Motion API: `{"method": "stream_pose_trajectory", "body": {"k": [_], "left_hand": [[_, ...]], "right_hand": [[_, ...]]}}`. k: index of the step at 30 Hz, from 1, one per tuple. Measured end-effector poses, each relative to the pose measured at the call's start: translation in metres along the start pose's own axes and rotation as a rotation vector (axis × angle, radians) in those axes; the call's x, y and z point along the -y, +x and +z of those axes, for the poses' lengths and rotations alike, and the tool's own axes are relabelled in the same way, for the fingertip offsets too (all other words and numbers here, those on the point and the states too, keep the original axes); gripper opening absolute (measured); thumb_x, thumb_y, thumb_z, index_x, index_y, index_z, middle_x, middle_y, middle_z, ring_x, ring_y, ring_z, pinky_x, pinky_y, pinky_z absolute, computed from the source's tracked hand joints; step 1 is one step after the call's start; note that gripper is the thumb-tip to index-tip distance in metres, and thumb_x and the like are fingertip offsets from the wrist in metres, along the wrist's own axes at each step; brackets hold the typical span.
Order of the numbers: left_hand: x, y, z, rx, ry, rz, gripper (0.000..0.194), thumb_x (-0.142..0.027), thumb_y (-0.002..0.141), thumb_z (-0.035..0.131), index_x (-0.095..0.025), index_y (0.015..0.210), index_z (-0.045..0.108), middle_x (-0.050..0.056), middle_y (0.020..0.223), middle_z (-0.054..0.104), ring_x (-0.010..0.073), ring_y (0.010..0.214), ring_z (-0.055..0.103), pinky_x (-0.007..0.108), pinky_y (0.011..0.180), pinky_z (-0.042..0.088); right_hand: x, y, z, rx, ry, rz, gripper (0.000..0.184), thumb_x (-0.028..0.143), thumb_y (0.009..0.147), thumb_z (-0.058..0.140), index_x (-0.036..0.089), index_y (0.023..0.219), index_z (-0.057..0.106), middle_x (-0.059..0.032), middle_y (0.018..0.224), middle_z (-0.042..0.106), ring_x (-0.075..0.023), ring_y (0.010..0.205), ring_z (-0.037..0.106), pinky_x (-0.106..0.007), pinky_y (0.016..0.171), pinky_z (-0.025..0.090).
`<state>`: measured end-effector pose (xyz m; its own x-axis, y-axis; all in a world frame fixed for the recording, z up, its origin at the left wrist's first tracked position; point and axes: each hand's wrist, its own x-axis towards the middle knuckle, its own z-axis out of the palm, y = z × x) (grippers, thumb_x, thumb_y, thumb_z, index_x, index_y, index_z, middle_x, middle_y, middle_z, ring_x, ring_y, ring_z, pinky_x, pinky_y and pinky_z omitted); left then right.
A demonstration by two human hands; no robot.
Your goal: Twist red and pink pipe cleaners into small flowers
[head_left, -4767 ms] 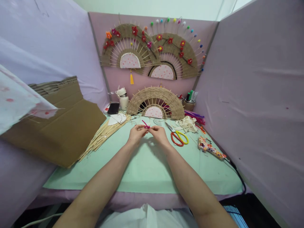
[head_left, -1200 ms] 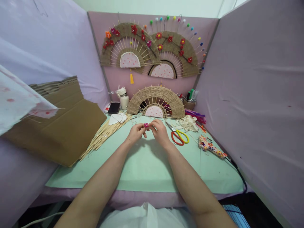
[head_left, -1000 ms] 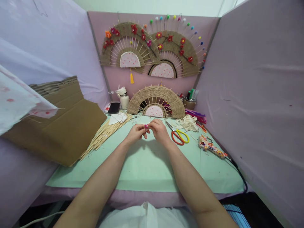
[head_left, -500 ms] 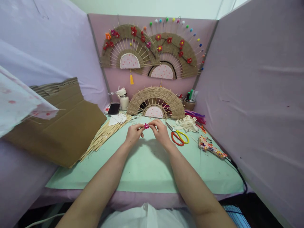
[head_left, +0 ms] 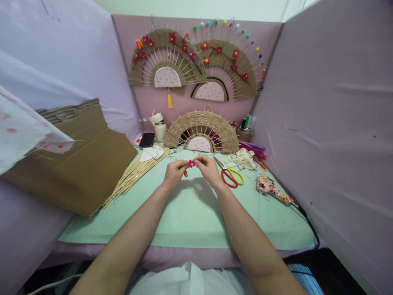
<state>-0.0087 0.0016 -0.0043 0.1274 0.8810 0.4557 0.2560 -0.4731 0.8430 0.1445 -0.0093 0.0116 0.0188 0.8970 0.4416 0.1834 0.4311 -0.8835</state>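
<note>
**Magenta flower (head_left: 191,163) at centre of frame, pinched from both sides**

Left hand (head_left: 173,174), just left of centre: thumb and fingers closed on the flower's left edge. Right hand (head_left: 208,169), just right of centre: fingertips pinched together on its right edge. Petals show between the two; finer detail too small to read. Shadow of hands and forearms on pale green tabletop (head_left: 193,223) below.

Scissors (head_left: 232,177) just right of the right hand, red and yellow handles, blades pointing up-left. Farther right, a flower-patterned glue gun (head_left: 273,189), black cord running to lower right. Heap of cream cloth strips (head_left: 242,159) above the scissors. Left of the left hand, a slanting bundle of thin sticks (head_left: 132,177), white paper (head_left: 151,154) on its upper end. Behind the hands, mid-frame, a woven half-round fan (head_left: 201,118) upright. Large brown cardboard (head_left: 76,164) at left.
</note>
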Motion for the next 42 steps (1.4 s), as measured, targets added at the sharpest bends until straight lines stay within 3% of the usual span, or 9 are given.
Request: {"method": "stream_pose_trajectory", "body": {"k": [6,11,25,31,36,39,42], "left_hand": [[-0.005,0.001,0.000,-0.108,-0.070,0.001,0.023,-0.040,0.073,0.063,-0.018,0.078,0.069,0.002,0.076,0.066,0.0081,0.044,0.054,0.022,0.046,0.042],[-0.006,0.001,-0.001,-0.137,-0.091,0.023,0.027,-0.042,0.072,0.063,-0.017,0.078,0.069,0.003,0.078,0.065,0.0071,0.044,0.053,0.022,0.044,0.042],[-0.013,-0.001,0.006,-0.139,-0.139,-0.167,0.021,-0.035,0.069,0.063,-0.015,0.075,0.067,-0.002,0.050,0.057,0.0087,0.042,0.051,0.020,0.040,0.035],[-0.012,-0.002,0.004,-0.047,-0.203,-0.212,0.025,-0.040,0.071,0.063,-0.015,0.069,0.064,-0.003,0.042,0.053,0.0057,0.036,0.039,0.020,0.039,0.028],[-0.013,-0.003,0.005,0.019,-0.191,-0.227,0.027,-0.042,0.069,0.064,-0.015,0.070,0.065,-0.003,0.041,0.052,0.0060,0.036,0.038,0.020,0.038,0.028],[-0.011,-0.002,0.006,-0.022,-0.170,-0.218,0.027,-0.042,0.069,0.064,-0.015,0.070,0.066,-0.003,0.042,0.053,0.0070,0.037,0.043,0.020,0.039,0.031],[-0.008,-0.001,0.007,-0.146,-0.118,-0.153,0.028,-0.043,0.069,0.064,-0.016,0.071,0.066,0.000,0.055,0.060,0.0081,0.041,0.051,0.020,0.039,0.035]], "right_hand": [[0.007,-0.004,0.000,-0.141,-0.134,-0.204,0.017,0.031,0.080,0.053,0.018,0.085,0.063,-0.0047,0.085,0.064,-0.0152,0.075,0.056,-0.029,0.069,0.045],[0.011,-0.006,0.000,-0.098,-0.217,-0.337,0.011,0.027,0.082,0.053,0.019,0.081,0.061,-0.0034,0.081,0.062,-0.0150,0.074,0.053,-0.029,0.071,0.044],[0.004,-0.011,0.007,-0.039,-0.407,-0.442,0.013,0.027,0.085,0.053,0.022,0.087,0.065,-0.0059,0.084,0.058,-0.0195,0.085,0.052,-0.034,0.078,0.043],[0.002,-0.008,0.003,-0.012,-0.453,-0.473,0.017,0.026,0.088,0.047,0.022,0.087,0.064,-0.0064,0.086,0.058,-0.0194,0.085,0.051,-0.033,0.078,0.041],[0.002,-0.004,-0.003,0.058,-0.488,-0.495,0.019,0.022,0.089,0.045,0.021,0.083,0.062,-0.0069,0.084,0.058,-0.0205,0.085,0.049,-0.034,0.077,0.040],[0.002,-0.003,-0.003,0.062,-0.450,-0.485,0.016,0.022,0.088,0.046,0.021,0.085,0.061,-0.0064,0.085,0.057,-0.0201,0.086,0.051,-0.034,0.078,0.041],[0.004,-0.005,-0.002,0.013,-0.385,-0.445,0.013,0.024,0.088,0.048,0.021,0.092,0.060,-0.0070,0.092,0.057,-0.0193,0.086,0.053,-0.032,0.077,0.043]]}}
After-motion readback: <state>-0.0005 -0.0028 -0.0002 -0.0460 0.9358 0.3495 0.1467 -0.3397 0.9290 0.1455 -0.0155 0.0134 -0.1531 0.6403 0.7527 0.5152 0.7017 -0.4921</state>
